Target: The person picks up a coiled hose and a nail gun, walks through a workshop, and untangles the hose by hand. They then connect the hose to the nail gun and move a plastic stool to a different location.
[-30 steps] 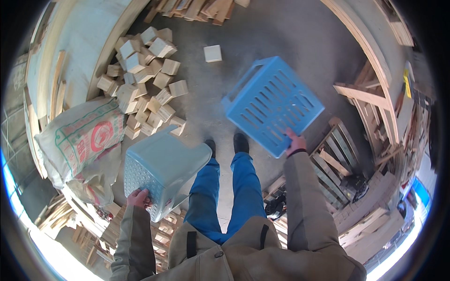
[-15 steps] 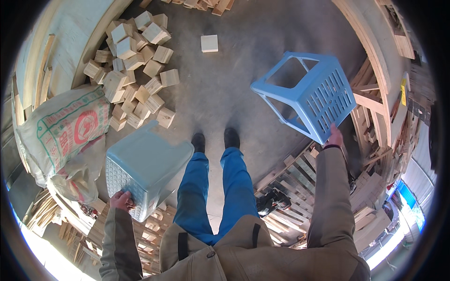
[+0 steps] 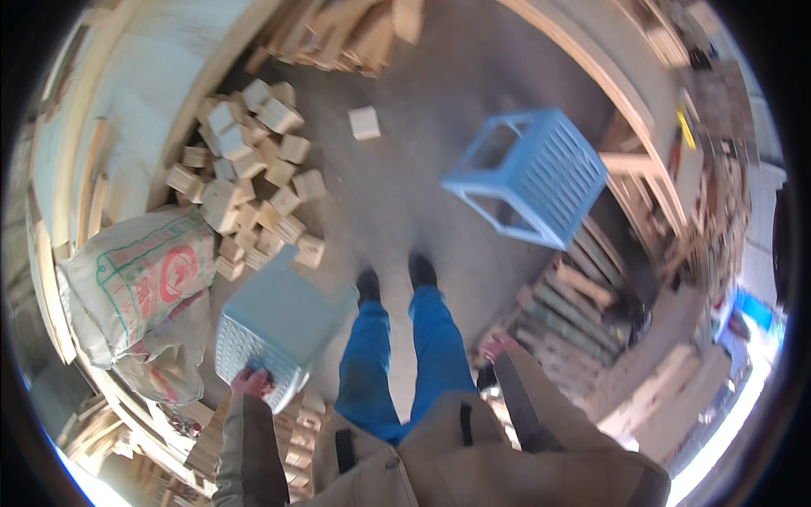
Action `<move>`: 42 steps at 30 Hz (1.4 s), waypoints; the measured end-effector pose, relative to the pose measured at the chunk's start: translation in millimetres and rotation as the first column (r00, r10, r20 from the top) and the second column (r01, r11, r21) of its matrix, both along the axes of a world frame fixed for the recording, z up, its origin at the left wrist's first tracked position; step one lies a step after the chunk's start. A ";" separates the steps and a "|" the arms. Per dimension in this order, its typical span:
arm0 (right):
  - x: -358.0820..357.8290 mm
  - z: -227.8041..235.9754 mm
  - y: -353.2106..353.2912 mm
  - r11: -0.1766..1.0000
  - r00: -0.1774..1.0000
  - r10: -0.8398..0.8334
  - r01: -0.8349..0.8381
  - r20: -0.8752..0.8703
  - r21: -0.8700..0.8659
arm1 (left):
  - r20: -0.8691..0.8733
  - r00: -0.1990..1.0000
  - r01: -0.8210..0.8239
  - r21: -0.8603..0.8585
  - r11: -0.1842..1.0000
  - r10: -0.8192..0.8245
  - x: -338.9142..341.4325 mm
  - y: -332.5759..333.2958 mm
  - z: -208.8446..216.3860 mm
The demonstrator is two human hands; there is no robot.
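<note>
A pale grey-blue plastic stool hangs tilted at my left side, its dimpled face towards me and a smooth side panel facing up. My left hand is closed on the near edge of that face. Ahead on the right, a brighter blue plastic stool with a slotted seat and open-framed sides appears to stand on the floor, apart from both hands. My right hand is beside my right thigh, somewhat blurred, its fingers loosely apart with nothing visible in them.
Square-cut wooden blocks lie heaped ahead on the left, and one loose block sits apart. A white woven sack slumps at the left. Timber offcuts lie at the far end; slatted wood is stacked at the right.
My right hand has let go of the blue stool and drawn back towards my thigh. The pale stool stays in my left hand. The whole view has shifted, bringing more far timber into sight.
</note>
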State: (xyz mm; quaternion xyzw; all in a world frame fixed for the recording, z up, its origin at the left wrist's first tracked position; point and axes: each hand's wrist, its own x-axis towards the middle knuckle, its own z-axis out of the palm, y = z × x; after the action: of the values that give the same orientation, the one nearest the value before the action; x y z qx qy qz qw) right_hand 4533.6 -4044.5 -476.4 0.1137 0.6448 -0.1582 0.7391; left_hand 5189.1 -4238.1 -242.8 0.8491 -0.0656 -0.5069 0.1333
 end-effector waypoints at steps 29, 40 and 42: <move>37.8 81.7 331.1 0.904 0.893 0.221 -0.038 -0.391 0.425 | 0.050 0.948 0.295 0.236 0.926 -0.315 21.4 36.1 -78.2; -69.4 -79.4 467.2 0.840 0.680 0.452 -0.106 -0.577 0.533 | 0.020 0.774 0.594 0.322 0.737 -0.632 -68.0 -3.7 -56.8; -83.6 -108.0 484.4 0.857 0.624 0.419 -0.032 -0.660 0.514 | -0.001 0.744 0.637 0.302 0.709 -0.668 -78.2 -13.0 -57.8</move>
State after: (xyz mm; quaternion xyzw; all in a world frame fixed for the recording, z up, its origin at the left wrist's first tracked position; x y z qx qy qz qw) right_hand 4450.1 -3560.2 -584.4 0.1225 0.9187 0.0616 0.3704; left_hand 5110.9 -4251.1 -300.6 0.8069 -0.2955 -0.4783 -0.1810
